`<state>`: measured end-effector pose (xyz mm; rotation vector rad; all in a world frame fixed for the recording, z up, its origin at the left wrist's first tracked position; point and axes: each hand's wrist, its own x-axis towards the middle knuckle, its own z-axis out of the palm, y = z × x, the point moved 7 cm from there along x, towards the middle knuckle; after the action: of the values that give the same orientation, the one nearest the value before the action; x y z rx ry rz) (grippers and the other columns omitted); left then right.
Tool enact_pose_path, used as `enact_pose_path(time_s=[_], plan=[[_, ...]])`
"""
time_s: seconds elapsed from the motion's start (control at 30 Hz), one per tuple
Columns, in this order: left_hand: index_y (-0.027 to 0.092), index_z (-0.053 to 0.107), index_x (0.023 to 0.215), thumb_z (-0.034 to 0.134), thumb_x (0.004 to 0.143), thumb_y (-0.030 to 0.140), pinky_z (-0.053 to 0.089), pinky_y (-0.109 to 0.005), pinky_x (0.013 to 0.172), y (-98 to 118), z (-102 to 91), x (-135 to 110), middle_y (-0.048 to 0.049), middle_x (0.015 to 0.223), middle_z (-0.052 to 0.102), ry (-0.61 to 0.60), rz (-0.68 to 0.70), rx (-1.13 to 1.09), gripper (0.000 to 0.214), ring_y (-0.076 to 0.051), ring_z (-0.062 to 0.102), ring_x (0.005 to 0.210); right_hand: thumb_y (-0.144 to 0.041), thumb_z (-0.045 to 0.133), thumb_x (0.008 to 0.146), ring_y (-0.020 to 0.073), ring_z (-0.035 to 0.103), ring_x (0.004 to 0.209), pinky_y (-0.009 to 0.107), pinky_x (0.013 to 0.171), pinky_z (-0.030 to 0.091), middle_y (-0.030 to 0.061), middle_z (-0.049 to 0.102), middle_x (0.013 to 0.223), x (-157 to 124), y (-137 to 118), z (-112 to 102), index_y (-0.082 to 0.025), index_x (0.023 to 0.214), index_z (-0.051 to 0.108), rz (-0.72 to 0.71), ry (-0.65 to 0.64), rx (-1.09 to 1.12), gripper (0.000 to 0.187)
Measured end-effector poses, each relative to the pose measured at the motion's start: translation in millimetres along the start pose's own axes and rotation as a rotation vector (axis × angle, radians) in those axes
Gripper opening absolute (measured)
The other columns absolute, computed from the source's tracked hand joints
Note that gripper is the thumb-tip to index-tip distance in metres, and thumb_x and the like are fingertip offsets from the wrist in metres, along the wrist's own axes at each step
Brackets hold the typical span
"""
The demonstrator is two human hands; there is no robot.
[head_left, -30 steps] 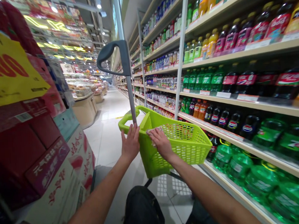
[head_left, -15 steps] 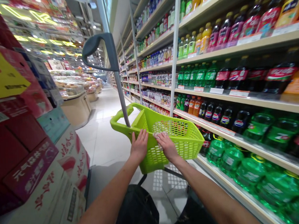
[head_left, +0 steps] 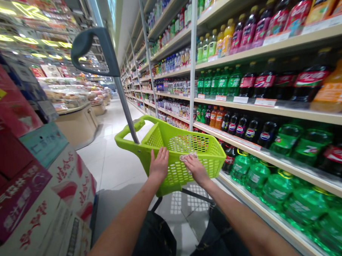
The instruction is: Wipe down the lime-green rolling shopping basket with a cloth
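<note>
A bright green plastic shopping cart basket (head_left: 173, 179) with perforated walls stands in front of my knees, on a dark wheeled frame. My left hand (head_left: 159, 164) lies against its near side just below the rim, fingers stretched out. On the same side, farther right, my right hand (head_left: 198, 171) presses a pale crumpled cloth (head_left: 184, 157) to the basket near the rim. Its fingers lie over the cloth. A grey pole with a dark grey loop handle (head_left: 110, 51) rises from the basket's left end.
Drink shelves (head_left: 289, 107) line the right side, with large green bottles (head_left: 264, 180) at the bottom. Stacked cartons (head_left: 68, 177) stand close on the left. Beyond them is a display counter (head_left: 77, 126) beside the tiled aisle floor (head_left: 111, 145).
My right hand and the cloth have slid right along the basket's side. My left hand stays against the basket. The view has shifted, so cart and shelves appear farther left.
</note>
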<state>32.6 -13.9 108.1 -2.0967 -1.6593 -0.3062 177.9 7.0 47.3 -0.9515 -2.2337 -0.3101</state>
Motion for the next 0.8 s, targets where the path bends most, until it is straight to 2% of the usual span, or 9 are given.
enact_pose_path(time_s=[0.13,0.2,0.33,0.4,0.53,0.6,0.67,0.8], plan=[[0.011,0.036,0.129,0.031,0.073,0.007,0.008,-0.055,0.105,1.0,-2.7,0.7,-0.0110,0.138,0.031,-0.015,0.002,0.016,0.057,-0.023,0.023,0.130,-0.002,0.042,0.080,0.0209,0.042,0.119,0.043,0.094,0.040,0.0086,0.056,0.119,-40.4,0.3,23.7,-0.018,0.115,0.054,-0.033,-0.145,-0.004,0.040],[0.010,0.035,0.129,0.030,0.073,0.007,0.008,-0.055,0.105,5.5,-3.2,1.7,-0.0110,0.139,0.029,-0.022,0.002,0.016,0.057,-0.023,0.022,0.130,-0.002,0.041,0.080,0.0207,0.040,0.120,0.042,0.096,0.038,0.0069,0.055,0.120,-38.5,1.6,16.3,-0.019,0.116,0.053,-0.031,-0.129,0.003,0.042],[0.012,0.032,0.131,0.029,0.074,0.008,0.008,-0.054,0.106,24.5,3.4,4.4,-0.0089,0.140,0.028,-0.044,0.050,0.000,0.057,-0.021,0.020,0.131,-0.002,0.038,0.081,0.0204,0.028,0.127,0.045,0.101,0.031,0.0063,0.047,0.128,-8.7,16.1,-16.1,-0.021,0.121,0.049,0.025,0.031,0.015,0.045],[0.013,0.031,0.131,0.029,0.074,0.009,0.009,-0.055,0.105,28.8,7.1,4.8,-0.0094,0.140,0.028,-0.047,0.041,-0.007,0.057,-0.021,0.020,0.131,-0.003,0.038,0.082,0.0205,0.028,0.127,0.046,0.100,0.032,0.0079,0.048,0.127,-10.6,24.5,-17.6,-0.020,0.120,0.050,0.042,0.059,0.010,0.043],[0.013,0.031,0.132,0.029,0.073,0.007,0.008,-0.055,0.105,28.5,8.6,3.4,-0.0087,0.140,0.027,-0.052,0.040,-0.020,0.059,-0.021,0.020,0.131,-0.003,0.037,0.082,0.0201,0.039,0.121,0.044,0.095,0.039,0.0095,0.055,0.119,-56.1,32.9,7.9,-0.018,0.115,0.054,0.027,-0.039,-0.008,0.040],[0.012,0.032,0.131,0.029,0.072,0.007,0.008,-0.055,0.105,28.3,8.4,3.1,-0.0088,0.140,0.027,-0.060,0.031,-0.022,0.059,-0.021,0.020,0.131,-0.003,0.037,0.082,0.0192,0.040,0.120,0.043,0.095,0.039,0.0092,0.056,0.118,-72.2,34.0,11.6,-0.018,0.115,0.054,0.006,-0.057,-0.002,0.040],[0.012,0.031,0.131,0.029,0.072,0.007,0.008,-0.054,0.105,32.0,9.4,3.4,-0.0088,0.141,0.026,-0.063,0.032,-0.024,0.060,-0.021,0.019,0.132,-0.003,0.036,0.083,0.0184,0.036,0.123,0.043,0.098,0.037,0.0083,0.054,0.121,-70.0,35.9,0.7,-0.019,0.119,0.051,-0.003,-0.010,0.016,0.042],[0.013,0.029,0.132,0.029,0.072,0.007,0.009,-0.055,0.105,43.9,14.9,3.7,-0.0089,0.141,0.024,-0.063,0.044,-0.026,0.060,-0.021,0.018,0.132,-0.003,0.034,0.083,0.0172,0.024,0.129,0.045,0.101,0.032,0.0065,0.048,0.128,-44.3,45.2,-26.4,-0.020,0.121,0.049,0.020,0.142,0.035,0.044]])
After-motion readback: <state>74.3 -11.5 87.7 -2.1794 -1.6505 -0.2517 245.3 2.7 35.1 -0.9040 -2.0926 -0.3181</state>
